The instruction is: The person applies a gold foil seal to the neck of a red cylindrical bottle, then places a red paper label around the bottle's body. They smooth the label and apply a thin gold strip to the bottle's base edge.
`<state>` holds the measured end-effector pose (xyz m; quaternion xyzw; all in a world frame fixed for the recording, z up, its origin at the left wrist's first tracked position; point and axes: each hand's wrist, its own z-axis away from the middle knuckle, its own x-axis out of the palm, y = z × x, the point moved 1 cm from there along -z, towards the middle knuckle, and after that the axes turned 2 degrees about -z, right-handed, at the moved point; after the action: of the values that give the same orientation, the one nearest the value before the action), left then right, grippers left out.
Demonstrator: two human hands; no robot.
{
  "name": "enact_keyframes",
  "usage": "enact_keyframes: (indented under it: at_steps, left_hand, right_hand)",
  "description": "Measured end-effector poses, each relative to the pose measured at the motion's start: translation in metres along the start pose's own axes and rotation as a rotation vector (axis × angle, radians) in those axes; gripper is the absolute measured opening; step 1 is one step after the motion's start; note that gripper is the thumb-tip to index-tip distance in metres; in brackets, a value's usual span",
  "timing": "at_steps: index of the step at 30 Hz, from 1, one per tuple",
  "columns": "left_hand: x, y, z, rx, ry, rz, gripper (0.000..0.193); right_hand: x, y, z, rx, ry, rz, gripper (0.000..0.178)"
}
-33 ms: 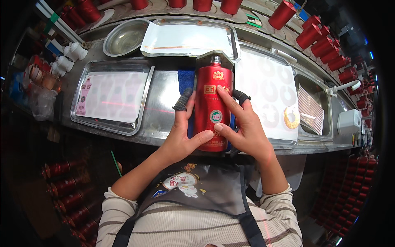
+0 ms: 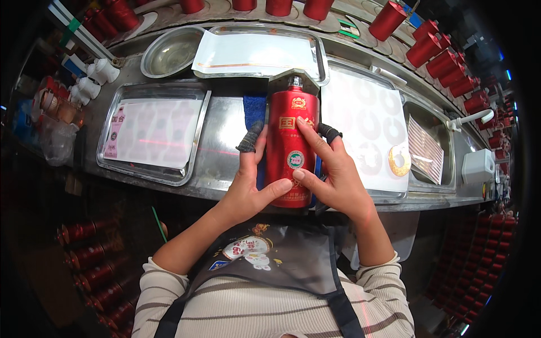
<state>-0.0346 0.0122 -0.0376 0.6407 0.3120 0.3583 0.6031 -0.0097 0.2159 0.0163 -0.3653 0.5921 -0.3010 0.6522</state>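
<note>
A red bottle (image 2: 290, 143) with gold lettering and a round green-and-white emblem lies in front of me, its clear neck pointing away. My left hand (image 2: 248, 183) grips its left side, thumb pressed on the lower front. From the right, my right hand (image 2: 333, 174) holds it, with the index finger on the gold print and the thumb near the emblem. Dark wraps cover a finger on each hand. Under the bottle is a holder (image 2: 307, 78), mostly hidden. A blue cloth (image 2: 255, 107) shows at the left of the bottle.
Left stands a metal tray (image 2: 191, 163) with a pink-printed sheet. Behind are a metal bowl (image 2: 169, 53) and a tray with a white sheet (image 2: 256, 53). Right lie a sheet of ring-shaped labels (image 2: 366, 104), a gold ring label (image 2: 399, 160) and a sink (image 2: 445, 141). Red bottles ride a conveyor (image 2: 217, 12).
</note>
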Motion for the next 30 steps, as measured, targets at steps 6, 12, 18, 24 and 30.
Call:
enact_keyframes:
  at_steps: [6, 12, 18, 24, 30]
  left_hand:
    - [0.0, 0.001, 0.0, -0.01, -0.012, 0.013, 0.104]
    - [-0.003, 0.002, 0.0, -0.012, -0.021, 0.0, 0.105]
    - [-0.003, -0.003, 0.001, 0.001, 0.016, 0.032, 0.095]
    - [-0.013, -0.003, 0.015, -0.085, 0.021, 0.179, 0.067]
    - [-0.002, -0.007, 0.018, -0.023, 0.037, 0.143, 0.084]
  right_hand:
    - [0.0, -0.002, 0.001, 0.022, -0.007, 0.0, 0.076]
    - [-0.002, -0.004, 0.001, 0.048, -0.041, 0.001, 0.075]
    - [0.007, 0.01, 0.002, 0.021, 0.031, -0.094, 0.076]
    - [0.012, 0.02, 0.031, 0.258, 0.16, -0.621, 0.058]
    - [0.037, 0.02, 0.051, 0.245, 0.203, -0.758, 0.067]
